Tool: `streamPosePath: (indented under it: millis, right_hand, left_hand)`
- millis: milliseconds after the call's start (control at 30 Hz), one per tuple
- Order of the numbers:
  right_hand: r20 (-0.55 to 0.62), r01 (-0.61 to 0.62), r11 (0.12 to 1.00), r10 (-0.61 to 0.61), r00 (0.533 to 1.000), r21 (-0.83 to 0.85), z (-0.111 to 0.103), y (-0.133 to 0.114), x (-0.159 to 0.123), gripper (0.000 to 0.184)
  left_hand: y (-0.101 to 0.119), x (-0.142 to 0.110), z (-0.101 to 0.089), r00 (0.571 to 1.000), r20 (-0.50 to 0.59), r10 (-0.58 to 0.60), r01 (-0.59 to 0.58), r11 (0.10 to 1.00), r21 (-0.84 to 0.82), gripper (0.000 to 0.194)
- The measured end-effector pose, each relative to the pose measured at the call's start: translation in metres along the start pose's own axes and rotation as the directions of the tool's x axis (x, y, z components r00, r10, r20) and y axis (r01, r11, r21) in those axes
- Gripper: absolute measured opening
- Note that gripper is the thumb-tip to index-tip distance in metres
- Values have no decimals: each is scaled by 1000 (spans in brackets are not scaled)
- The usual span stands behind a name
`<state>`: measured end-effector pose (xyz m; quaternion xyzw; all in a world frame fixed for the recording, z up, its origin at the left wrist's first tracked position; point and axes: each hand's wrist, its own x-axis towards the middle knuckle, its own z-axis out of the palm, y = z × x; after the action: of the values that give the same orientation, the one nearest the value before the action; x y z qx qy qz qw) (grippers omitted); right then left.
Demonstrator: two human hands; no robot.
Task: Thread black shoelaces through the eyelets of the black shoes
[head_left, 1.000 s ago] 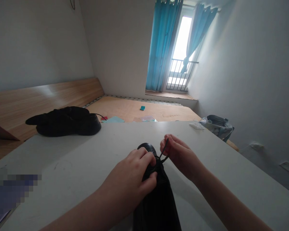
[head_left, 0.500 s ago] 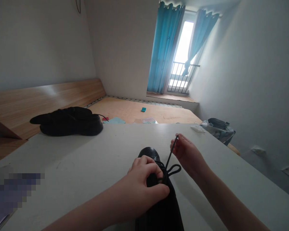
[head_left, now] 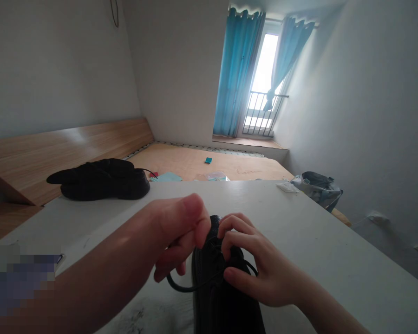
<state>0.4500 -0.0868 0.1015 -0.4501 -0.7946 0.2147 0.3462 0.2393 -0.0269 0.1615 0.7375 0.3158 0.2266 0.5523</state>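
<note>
A black lace-up shoe (head_left: 214,297) lies on the white table, its toe pointing away from me. Left of it, my left hand (head_left: 184,232) is raised with curled fingers, thumb pressed to the index finger. The black shoelace (head_left: 184,290) sags in a curve from beneath those fingers to the top of the shoe; the exact grip is hidden. Over the lacing, my right hand (head_left: 257,260) has its fingers bent and thumb closed in at the knot. A bit of lace (head_left: 251,266) shows under its palm.
Another black shoe (head_left: 104,183) rests at the table's far left. On the white table (head_left: 334,260) a small clear packet (head_left: 287,187) lies near the far right edge. A bag (head_left: 318,188) stands beyond that edge. A blurred purple item (head_left: 21,283) is at the near left.
My left hand has come off the shoe's top and moved up and left, drawing lace with it. My right hand has come down from the right onto the lacing.
</note>
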Motion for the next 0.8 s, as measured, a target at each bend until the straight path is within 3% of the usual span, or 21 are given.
streamPosePath:
  millis: [133,267,333,433,667,733,800]
  right_hand:
    - [-20,-35,996,33,999,-84,0,3,0,14]
    - [67,-79,979,67,996,186,-4,9,0,19]
    - [122,-135,907,93,988,400,-6,13,0,26]
    - [126,-159,720,100,987,675,-7,19,-1,38]
    - [-117,90,397,43,992,913,-25,15,-6,59]
    - [-108,125,350,-68,992,928,-33,15,-8,60]
    - [-28,129,373,-264,964,919,-38,16,-10,58]
  left_hand:
    - [-12,12,13,992,121,37,-62,977,204,43]
    - [-28,20,30,995,86,58,-95,839,536,14]
    - [-34,20,36,993,96,64,-109,795,597,11]
    - [-39,18,38,991,114,67,-124,769,628,12]
    - [-43,16,41,993,116,34,-103,741,663,25]
    - [-44,17,42,994,105,39,-99,740,665,23]
    - [-45,19,42,994,87,60,-102,758,644,19]
